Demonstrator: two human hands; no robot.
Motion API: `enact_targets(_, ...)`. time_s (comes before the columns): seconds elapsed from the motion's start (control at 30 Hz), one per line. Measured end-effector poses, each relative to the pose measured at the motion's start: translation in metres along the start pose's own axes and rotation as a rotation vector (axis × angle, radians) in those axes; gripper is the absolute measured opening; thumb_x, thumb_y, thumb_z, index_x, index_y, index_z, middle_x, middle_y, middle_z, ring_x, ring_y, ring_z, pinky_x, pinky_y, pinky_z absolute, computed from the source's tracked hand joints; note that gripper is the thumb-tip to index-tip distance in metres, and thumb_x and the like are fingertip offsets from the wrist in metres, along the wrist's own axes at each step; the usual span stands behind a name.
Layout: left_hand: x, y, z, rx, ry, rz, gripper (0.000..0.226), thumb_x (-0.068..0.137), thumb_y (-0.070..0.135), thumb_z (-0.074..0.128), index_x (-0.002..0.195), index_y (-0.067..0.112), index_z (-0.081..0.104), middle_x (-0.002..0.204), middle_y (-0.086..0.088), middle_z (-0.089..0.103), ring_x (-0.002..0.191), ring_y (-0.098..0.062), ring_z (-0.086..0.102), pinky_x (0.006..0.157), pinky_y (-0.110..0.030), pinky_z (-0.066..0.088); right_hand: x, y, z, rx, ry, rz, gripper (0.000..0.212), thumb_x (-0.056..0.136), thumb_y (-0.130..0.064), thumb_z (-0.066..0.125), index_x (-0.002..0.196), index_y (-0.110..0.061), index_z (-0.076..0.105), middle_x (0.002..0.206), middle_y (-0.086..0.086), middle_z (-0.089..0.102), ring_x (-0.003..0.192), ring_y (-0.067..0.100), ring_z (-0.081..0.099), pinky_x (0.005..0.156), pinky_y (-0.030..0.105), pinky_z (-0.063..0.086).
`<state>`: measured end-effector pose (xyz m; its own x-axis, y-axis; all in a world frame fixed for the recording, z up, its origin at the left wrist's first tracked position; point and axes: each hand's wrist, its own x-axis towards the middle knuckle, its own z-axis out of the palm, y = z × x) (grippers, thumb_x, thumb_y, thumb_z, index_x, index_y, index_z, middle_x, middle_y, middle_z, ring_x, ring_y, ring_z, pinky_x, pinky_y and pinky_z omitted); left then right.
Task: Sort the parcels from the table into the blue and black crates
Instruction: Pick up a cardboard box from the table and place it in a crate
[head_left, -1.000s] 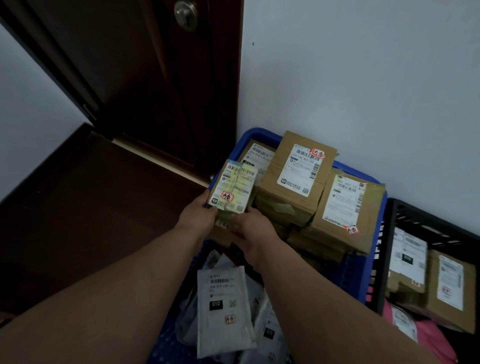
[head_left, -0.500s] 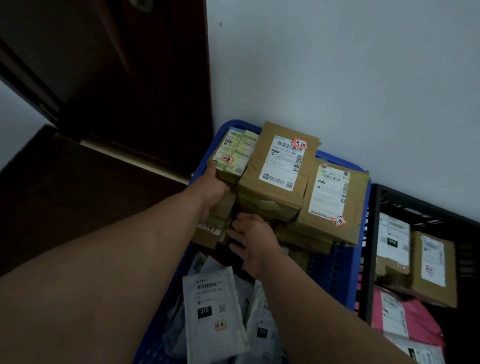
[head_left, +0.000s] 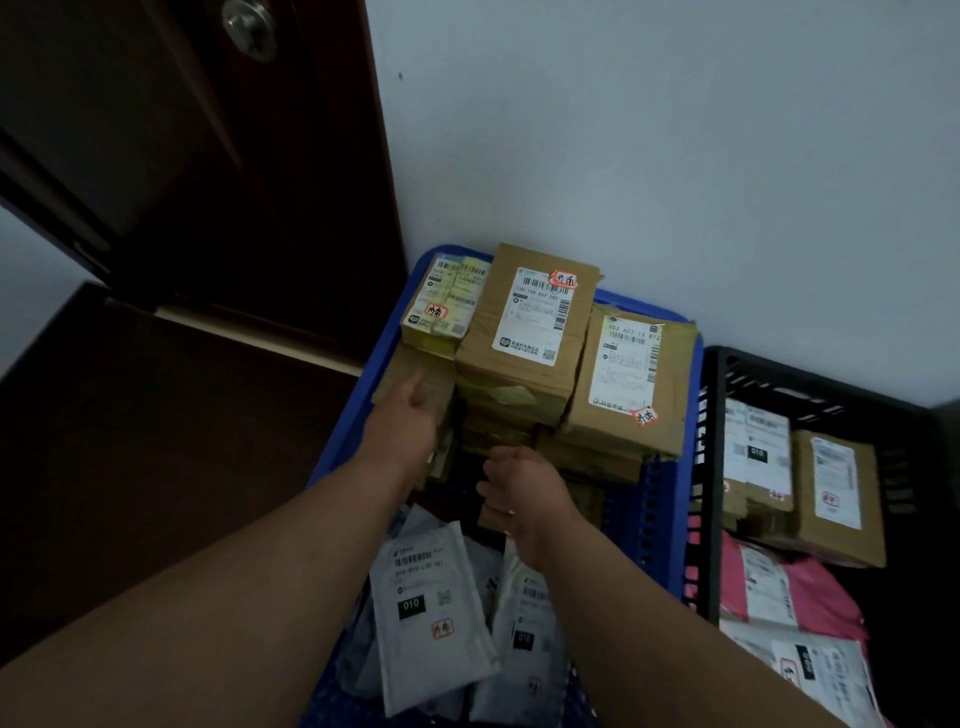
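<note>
resting mid-frame atop the blue crate (head_left: 358, 415), the small parcel (head_left: 441, 301) looks light and stiff, best pinched by its edges; left hand (head_left: 402, 423) released, right hand (head_left: 522, 493) loosely curled, empty.

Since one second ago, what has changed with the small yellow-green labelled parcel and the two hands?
The small yellow-green labelled parcel went from both hands onto the cardboard stack at the blue plastic crate's back left. The left hand let go and drew back; the right hand dropped lower. The other cardboard boxes stayed.

Dark floor (head_left: 156, 441) occupies left of frame. Directly on it: blue crate (head_left: 693, 415) at centre against the wall, black crate (head_left: 737, 364) touching it at right. Both hold parcels.
</note>
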<state>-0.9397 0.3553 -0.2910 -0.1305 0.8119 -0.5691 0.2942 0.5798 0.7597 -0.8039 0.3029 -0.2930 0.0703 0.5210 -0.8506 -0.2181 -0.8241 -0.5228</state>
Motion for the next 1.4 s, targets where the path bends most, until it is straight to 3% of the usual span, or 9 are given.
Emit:
enact_targets(0.17,-0.04,-0.005,0.007,0.051,-0.023,-0.005,0.049,0.098,0.023,0.046,0.146,0.027,0.039,0.142,-0.004,0.047,0.114,-0.018,0.049,0.094,-0.031,0.041,-0.021,0.002,-0.008,-0.101,0.018,-0.037,0.018,0.096,-0.02,0.056,0.114,-0.018,0.056,0.109,0.009,0.061,0.097,0.023,0.059,0.079,0.035,0.047)
enact_targets(0.47,-0.138,-0.003,0.065,0.012,-0.036,-0.05,0.04,0.099,0.026,0.047,0.139,0.02,0.048,0.135,-0.006,0.053,0.116,-0.022,0.053,0.102,-0.041,0.046,-0.086,0.017,-0.088,-0.191,-0.004,-0.15,0.015,0.1,-0.036,0.048,0.102,-0.022,0.054,0.112,0.005,0.059,0.101,0.022,0.059,0.086,0.038,0.049)
enact_targets(0.57,-0.181,0.0,0.108,0.043,-0.038,-0.029,0.037,0.099,0.026,0.047,0.135,0.019,0.052,0.126,-0.008,0.059,0.112,-0.025,0.056,0.1,-0.041,0.047,-0.116,0.029,-0.145,-0.181,0.011,-0.196,0.018,0.101,-0.035,0.047,0.099,-0.018,0.052,0.1,0.006,0.055,0.082,0.02,0.057,0.076,0.036,0.047)
enact_targets(0.67,-0.231,0.004,0.166,0.042,-0.073,-0.006,0.031,0.098,0.023,0.049,0.128,0.017,0.056,0.117,-0.009,0.062,0.106,-0.027,0.059,0.093,-0.039,0.049,-0.153,0.046,-0.221,-0.272,0.06,-0.286,0.019,0.099,-0.039,0.047,0.098,-0.021,0.054,0.104,0.004,0.058,0.096,0.024,0.06,0.085,0.039,0.05)
enact_targets(0.8,-0.305,0.015,0.271,0.091,-0.198,0.064,0.027,0.097,0.021,0.05,0.122,0.016,0.059,0.106,-0.01,0.065,0.089,-0.023,0.061,0.072,-0.03,0.049,-0.213,0.074,-0.346,-0.352,0.179,-0.395,0.027,0.098,-0.042,0.047,0.1,-0.018,0.059,0.106,0.003,0.06,0.099,0.022,0.058,0.079,0.036,0.046)
enact_targets(1.0,-0.399,0.054,0.435,0.152,-0.43,0.178,0.015,0.097,0.026,0.052,0.109,0.021,0.06,0.105,-0.003,0.062,0.093,-0.021,0.06,0.075,-0.033,0.049,-0.282,0.109,-0.528,-0.198,0.459,-0.385,0.027,0.101,-0.038,0.044,0.104,-0.014,0.057,0.111,0.009,0.059,0.106,0.029,0.058,0.087,0.045,0.049)
enact_targets(1.07,-0.423,0.058,0.476,0.197,-0.465,0.25,0.016,0.098,0.027,0.052,0.109,0.021,0.061,0.1,-0.002,0.063,0.091,-0.02,0.061,0.077,-0.036,0.052,-0.293,0.125,-0.572,-0.143,0.493,-0.358,0.025,0.102,-0.038,0.043,0.103,-0.016,0.054,0.115,0.011,0.057,0.101,0.031,0.058,0.077,0.046,0.046)
enact_targets(1.2,-0.45,0.056,0.542,0.318,-0.534,0.287,0.014,0.1,0.03,0.049,0.111,0.023,0.054,0.1,0.002,0.057,0.09,-0.017,0.057,0.08,-0.039,0.049,-0.297,0.155,-0.636,-0.033,0.493,-0.301,0.017,0.103,-0.037,0.043,0.097,-0.024,0.052,0.121,0.01,0.055,0.116,0.038,0.054,0.072,0.039,0.039)
enact_targets(1.4,-0.448,0.058,0.619,0.409,-0.626,0.232,0.016,0.101,0.03,0.048,0.111,0.02,0.056,0.105,-0.004,0.058,0.094,-0.025,0.057,0.082,-0.045,0.049,-0.302,0.164,-0.709,-0.001,0.634,-0.203,0.027,0.103,-0.036,0.041,0.11,-0.014,0.056,0.119,0.01,0.058,0.114,0.031,0.057,0.072,0.038,0.041)
